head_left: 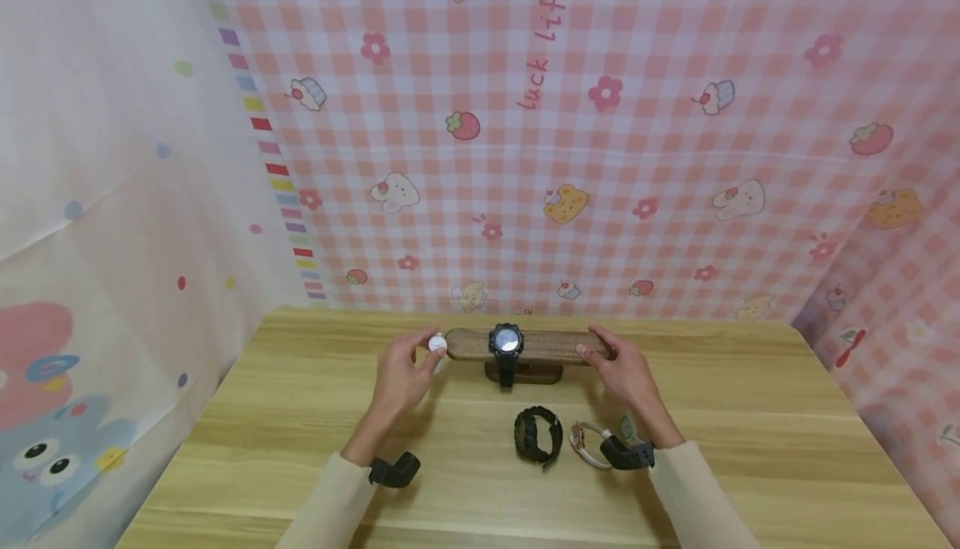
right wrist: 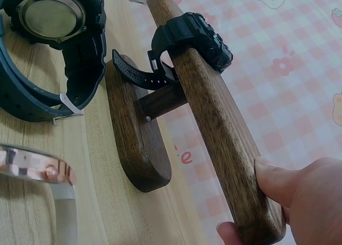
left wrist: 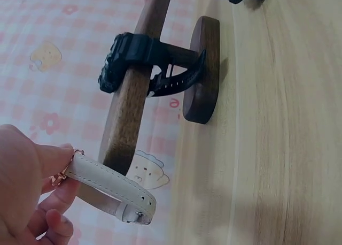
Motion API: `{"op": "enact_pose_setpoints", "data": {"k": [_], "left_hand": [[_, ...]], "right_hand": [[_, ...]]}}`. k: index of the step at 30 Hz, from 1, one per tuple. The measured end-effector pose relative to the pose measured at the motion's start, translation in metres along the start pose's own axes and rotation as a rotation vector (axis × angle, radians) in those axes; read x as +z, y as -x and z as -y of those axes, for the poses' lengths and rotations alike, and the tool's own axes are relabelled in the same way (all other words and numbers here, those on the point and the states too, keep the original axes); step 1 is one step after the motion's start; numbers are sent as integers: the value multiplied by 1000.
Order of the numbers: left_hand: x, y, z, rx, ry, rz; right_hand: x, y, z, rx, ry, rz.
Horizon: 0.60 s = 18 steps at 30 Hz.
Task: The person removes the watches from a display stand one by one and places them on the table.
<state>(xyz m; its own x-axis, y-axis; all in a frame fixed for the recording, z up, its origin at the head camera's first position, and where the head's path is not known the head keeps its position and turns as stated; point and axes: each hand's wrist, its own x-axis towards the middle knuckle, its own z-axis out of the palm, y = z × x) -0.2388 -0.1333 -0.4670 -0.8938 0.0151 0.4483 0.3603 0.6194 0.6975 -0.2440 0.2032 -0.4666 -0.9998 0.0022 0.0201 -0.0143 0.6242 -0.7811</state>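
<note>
At the stand's left end, my left hand (head_left: 401, 376) pinches a wristwatch by its case. This watch has a white leather strap (left wrist: 109, 182), buckled into a loop, and a rose-gold case mostly covered by the fingers in the left wrist view. The loop hangs right by the tip of the wooden bar on the watch stand (head_left: 551, 346). A black sports watch (head_left: 507, 339) is strapped round that bar, left of its middle, its strap tail hanging below. My right hand (right wrist: 307, 202) grips the bar's right end, thumb on one face and fingers beneath.
On the wooden table (head_left: 450, 466), in front of the stand, lies another black sports watch (head_left: 527, 436). To its right is a watch with a light strap and rose-gold case (head_left: 577, 436). A green-faced watch (head_left: 627, 426) sits partly hidden by the right wrist's camera. Behind hangs a pink checked cloth (head_left: 525, 157).
</note>
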Motion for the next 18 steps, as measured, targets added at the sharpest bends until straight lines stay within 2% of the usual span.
{"op": "enact_pose_setpoints", "data": {"k": [9, 18], "left_hand": [[-9, 12, -13, 4, 18, 54], [-7, 30, -29, -21, 51, 177]], "right_hand": [[0, 0, 0, -6, 3, -6], [0, 0, 0, -5, 1, -6]]}}
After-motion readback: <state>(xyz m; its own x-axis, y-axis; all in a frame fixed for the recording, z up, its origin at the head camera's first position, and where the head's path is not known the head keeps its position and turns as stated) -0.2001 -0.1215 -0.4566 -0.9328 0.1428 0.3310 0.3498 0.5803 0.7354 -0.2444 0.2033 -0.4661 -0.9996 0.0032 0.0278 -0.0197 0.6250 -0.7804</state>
